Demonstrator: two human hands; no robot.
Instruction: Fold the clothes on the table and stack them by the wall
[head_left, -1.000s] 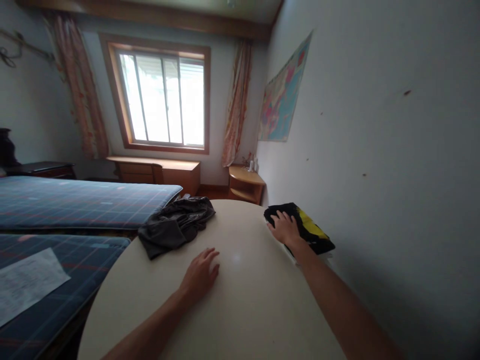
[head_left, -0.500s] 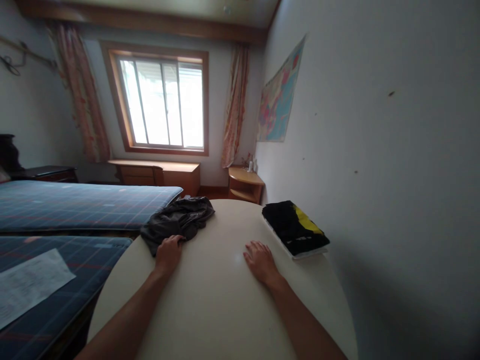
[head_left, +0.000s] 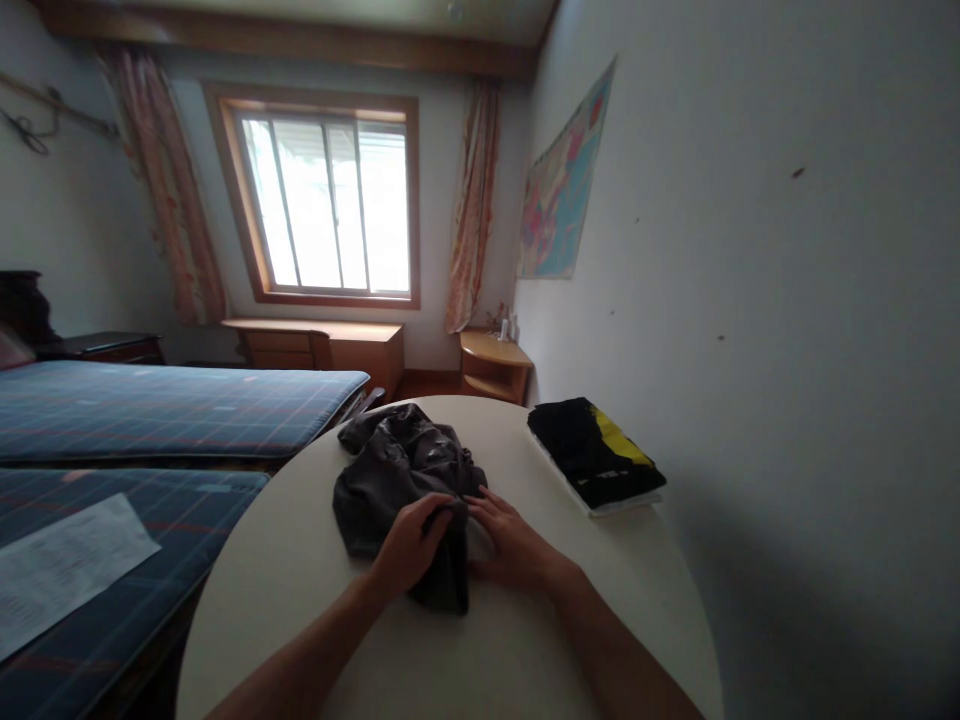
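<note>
A crumpled dark grey garment (head_left: 390,480) with a slight sheen lies on the round white table (head_left: 405,670); I cannot tell its exact kind. My left hand (head_left: 412,540) is closed on its near edge, and a fold hangs down below the fingers. Close beside it, my right hand (head_left: 514,540) reaches in from the right, its fingertips against the garment's right edge. Thumb and forefinger of that hand look apart, with a pale patch between them. To the right rests a folded black and yellow garment (head_left: 600,455) on top of something white.
Two plaid mattresses (head_left: 172,405) are at the left, and a sheet of paper (head_left: 75,570) lies on the nearer one. A white wall (head_left: 810,450) runs along the right. Beyond the table stand a wooden desk (head_left: 367,345) and a corner shelf (head_left: 495,350).
The dark garment has come from the table's left edge toward the middle, with my left hand on it. My right hand has shifted slightly left to meet the cloth.
</note>
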